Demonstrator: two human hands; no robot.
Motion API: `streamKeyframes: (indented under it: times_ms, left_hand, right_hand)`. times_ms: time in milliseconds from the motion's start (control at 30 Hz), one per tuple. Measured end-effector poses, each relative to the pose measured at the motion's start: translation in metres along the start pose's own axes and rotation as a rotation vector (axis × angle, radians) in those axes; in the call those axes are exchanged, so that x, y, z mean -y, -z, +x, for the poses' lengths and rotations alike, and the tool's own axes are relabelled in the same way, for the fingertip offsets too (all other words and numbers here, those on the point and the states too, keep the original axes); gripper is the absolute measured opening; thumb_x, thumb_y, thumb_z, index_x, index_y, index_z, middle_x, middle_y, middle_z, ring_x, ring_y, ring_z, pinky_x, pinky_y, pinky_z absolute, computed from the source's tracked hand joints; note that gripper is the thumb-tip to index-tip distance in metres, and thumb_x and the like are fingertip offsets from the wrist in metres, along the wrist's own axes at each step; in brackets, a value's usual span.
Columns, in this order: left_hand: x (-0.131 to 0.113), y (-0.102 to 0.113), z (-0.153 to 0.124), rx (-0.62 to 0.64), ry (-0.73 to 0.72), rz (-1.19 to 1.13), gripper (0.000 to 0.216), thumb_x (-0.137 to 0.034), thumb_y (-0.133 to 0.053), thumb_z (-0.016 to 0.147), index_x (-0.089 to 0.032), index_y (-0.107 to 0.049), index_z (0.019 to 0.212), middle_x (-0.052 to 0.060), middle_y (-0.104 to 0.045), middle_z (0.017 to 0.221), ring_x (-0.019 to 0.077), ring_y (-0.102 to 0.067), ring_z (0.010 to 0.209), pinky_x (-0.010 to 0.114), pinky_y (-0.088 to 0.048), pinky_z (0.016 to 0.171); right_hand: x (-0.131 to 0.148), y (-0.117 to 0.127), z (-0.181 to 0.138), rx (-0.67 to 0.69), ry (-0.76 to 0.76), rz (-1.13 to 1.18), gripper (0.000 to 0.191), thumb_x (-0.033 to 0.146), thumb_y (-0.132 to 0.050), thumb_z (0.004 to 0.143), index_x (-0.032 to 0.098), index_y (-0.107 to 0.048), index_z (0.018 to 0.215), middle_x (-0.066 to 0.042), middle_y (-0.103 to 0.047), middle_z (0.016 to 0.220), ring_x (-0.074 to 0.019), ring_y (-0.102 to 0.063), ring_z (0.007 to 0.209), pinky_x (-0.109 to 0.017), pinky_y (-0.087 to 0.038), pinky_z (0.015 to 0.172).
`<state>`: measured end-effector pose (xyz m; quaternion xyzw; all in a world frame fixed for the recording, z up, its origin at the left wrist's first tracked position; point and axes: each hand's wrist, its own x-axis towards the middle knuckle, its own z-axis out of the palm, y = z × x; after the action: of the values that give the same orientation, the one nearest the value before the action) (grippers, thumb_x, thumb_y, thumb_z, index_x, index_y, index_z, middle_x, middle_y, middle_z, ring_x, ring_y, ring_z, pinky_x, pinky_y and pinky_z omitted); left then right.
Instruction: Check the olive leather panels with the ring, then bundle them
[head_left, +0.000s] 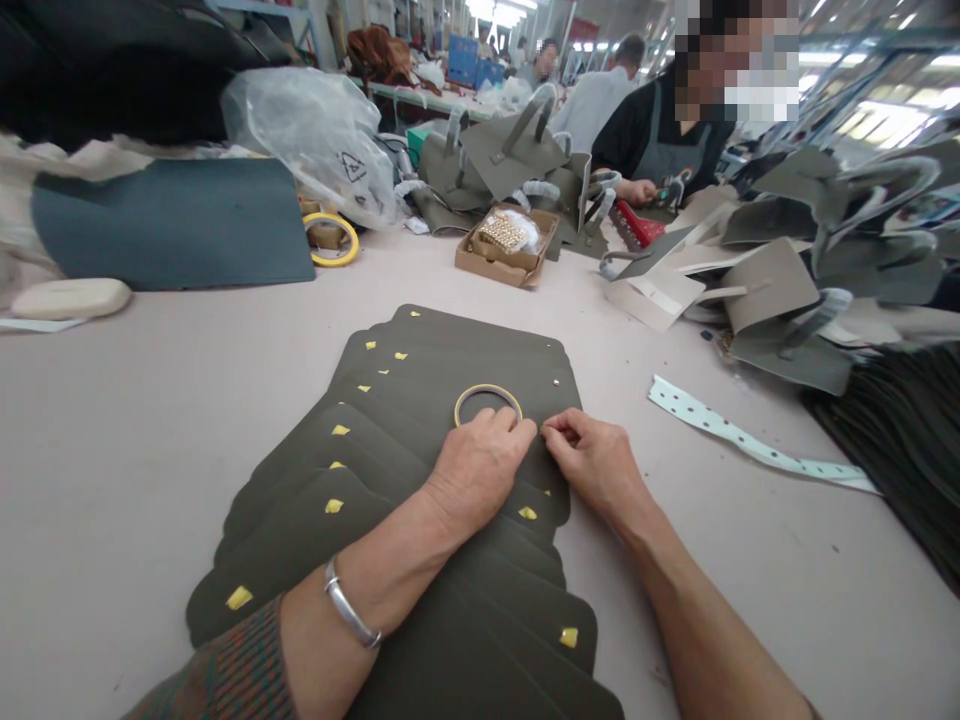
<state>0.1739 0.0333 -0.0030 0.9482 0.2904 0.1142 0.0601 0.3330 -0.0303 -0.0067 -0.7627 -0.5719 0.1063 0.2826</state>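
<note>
Dark olive, leather-like panels (480,350) lie fanned out and overlapping on the table, with small yellow tape pieces (334,507) stuck near their left and right edges. Over the panels, my left hand (480,465) is closed on a roll of yellow tape (487,388), whose ring stands out beyond the fingers. Just to its right, my right hand (592,455) is closed in a pinch near the panels' right edge. A tiny yellowish bit, apparently tape, shows at its fingertips. The two hands are close together, with a narrow gap between the fingertips.
A spotted pale strip (750,440) and a dark stack of pieces (900,440) lie right. Behind are a cardboard box (499,262), bag parts with wrapped handles (780,290), another tape roll (334,240) and a blue-grey sheet (172,222). A co-worker (667,130) works across the table.
</note>
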Motion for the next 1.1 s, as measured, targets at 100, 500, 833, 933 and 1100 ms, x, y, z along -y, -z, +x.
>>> streamKeyframes:
  times_ms: [100,500,833,933,1100]
  left_hand:
    - [0.000,-0.001,-0.001,-0.004,-0.004,0.008,0.012,-0.014,-0.046,0.091,-0.020,-0.056,0.090,0.004,-0.057,0.088,0.0209,-0.055,0.083,0.028,-0.049,0.063]
    - [-0.001,0.002,-0.001,0.019,0.011,0.016,0.010,-0.015,-0.046,0.092,-0.020,-0.056,0.092,0.004,-0.058,0.089,0.0205,-0.055,0.083,0.029,-0.049,0.064]
    - [-0.001,-0.001,-0.002,-0.006,0.017,0.007,0.013,-0.016,-0.044,0.093,-0.020,-0.056,0.091,0.004,-0.058,0.088,0.0215,-0.057,0.083,0.029,-0.049,0.062]
    - [0.000,-0.001,-0.002,-0.022,0.022,-0.002,0.013,-0.018,-0.044,0.093,-0.021,-0.057,0.092,0.004,-0.059,0.089,0.0213,-0.058,0.082,0.029,-0.049,0.061]
    - [0.005,0.002,-0.003,-0.148,0.015,-0.118,0.017,-0.021,-0.040,0.096,-0.020,-0.057,0.096,0.003,-0.062,0.089,0.0177,-0.061,0.081,0.027,-0.051,0.067]
  right_hand:
    - [0.002,-0.002,0.001,-0.004,-0.020,-0.046,0.016,0.022,-0.052,0.078,0.020,-0.067,0.074,-0.001,-0.069,0.064,-0.0165,-0.064,0.058,-0.026,-0.046,0.058]
    - [-0.019,0.006,-0.009,-0.081,-0.174,0.388,0.028,0.042,-0.057,0.085,0.018,-0.061,0.100,0.000,-0.065,0.066,-0.0144,-0.061,0.053,-0.028,-0.052,0.051]
    - [-0.010,-0.007,-0.010,-0.064,0.215,-0.291,0.020,0.026,-0.050,0.092,0.019,-0.069,0.088,-0.007,-0.070,0.085,-0.0196,-0.066,0.079,-0.030,-0.049,0.073]
    - [-0.005,-0.007,-0.010,-0.065,0.139,-0.275,0.018,0.026,-0.052,0.090,0.019,-0.068,0.086,-0.006,-0.070,0.084,-0.0197,-0.066,0.078,-0.030,-0.048,0.072]
    - [-0.003,0.008,-0.015,0.111,0.081,-0.086,0.014,0.023,-0.057,0.086,0.020,-0.070,0.083,-0.003,-0.072,0.079,-0.0170,-0.065,0.070,-0.028,-0.048,0.067]
